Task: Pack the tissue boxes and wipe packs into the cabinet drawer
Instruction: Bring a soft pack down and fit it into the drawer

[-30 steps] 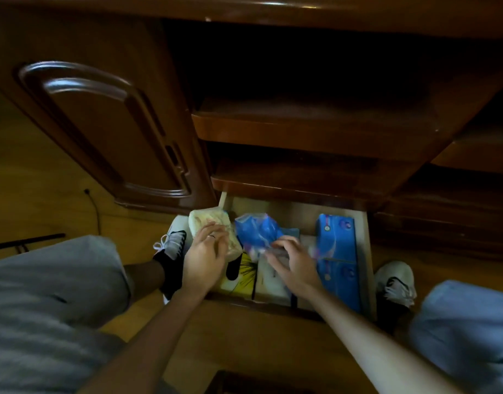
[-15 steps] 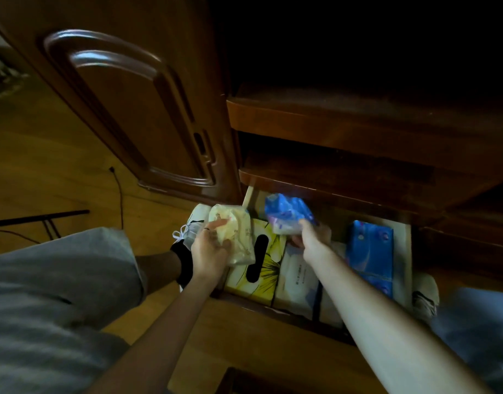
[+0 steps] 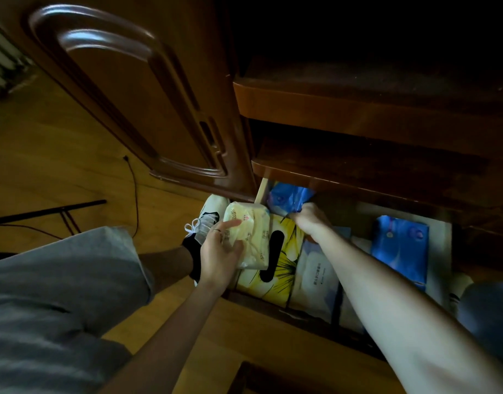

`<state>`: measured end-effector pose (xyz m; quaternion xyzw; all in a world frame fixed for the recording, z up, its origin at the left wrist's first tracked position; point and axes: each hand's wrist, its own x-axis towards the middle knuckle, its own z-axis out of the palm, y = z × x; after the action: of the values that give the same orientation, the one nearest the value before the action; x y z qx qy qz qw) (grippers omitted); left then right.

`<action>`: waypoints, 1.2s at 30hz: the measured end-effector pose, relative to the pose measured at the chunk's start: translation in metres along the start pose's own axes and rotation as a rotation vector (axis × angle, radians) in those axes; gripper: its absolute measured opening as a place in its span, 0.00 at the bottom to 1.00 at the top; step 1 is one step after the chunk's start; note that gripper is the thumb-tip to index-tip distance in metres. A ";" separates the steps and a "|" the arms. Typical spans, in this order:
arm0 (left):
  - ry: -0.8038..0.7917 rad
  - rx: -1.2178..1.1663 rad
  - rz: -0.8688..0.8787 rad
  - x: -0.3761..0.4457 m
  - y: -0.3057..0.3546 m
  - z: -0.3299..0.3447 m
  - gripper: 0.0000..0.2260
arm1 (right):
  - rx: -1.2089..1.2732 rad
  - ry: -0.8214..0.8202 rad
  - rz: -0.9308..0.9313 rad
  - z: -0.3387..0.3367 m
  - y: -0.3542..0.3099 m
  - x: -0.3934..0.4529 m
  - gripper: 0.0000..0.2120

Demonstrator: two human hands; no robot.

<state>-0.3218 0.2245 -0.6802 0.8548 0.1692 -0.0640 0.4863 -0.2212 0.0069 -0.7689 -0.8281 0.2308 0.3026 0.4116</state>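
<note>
Crinkled blue plastic wipe pack (image 3: 290, 198) carried deeper since earlier frame, now at back left corner of wooden cabinet drawer (image 3: 440, 237), right hand (image 3: 308, 220) fingers closed on it. Pale yellow soft tissue pack (image 3: 248, 233) gripped by left hand (image 3: 220, 251) over yellow flower-print tissue box (image 3: 284, 268); placement pending.

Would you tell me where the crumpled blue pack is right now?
The blue pack is gripped in the right hand at the drawer's back left, above the yellow tissue box.

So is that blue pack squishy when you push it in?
Probably squishy: the blue pack looks crumpled where the right hand grips it. Its wrapper seems shiny, so maybe slippery. It likely bends rather than tips.
</note>
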 end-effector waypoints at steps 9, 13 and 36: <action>-0.013 -0.037 0.020 -0.001 0.006 0.002 0.17 | -0.040 0.277 -0.145 -0.007 0.006 -0.005 0.28; 0.009 -0.046 0.037 -0.001 0.005 0.000 0.17 | -0.098 0.052 -0.168 -0.003 0.004 0.006 0.20; -0.145 -0.007 0.170 0.017 0.038 0.046 0.21 | 0.379 -0.069 -0.093 -0.021 0.037 -0.074 0.16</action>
<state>-0.2901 0.1717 -0.6779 0.8575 0.0605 -0.0833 0.5040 -0.2906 -0.0214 -0.7273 -0.7349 0.2308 0.2624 0.5812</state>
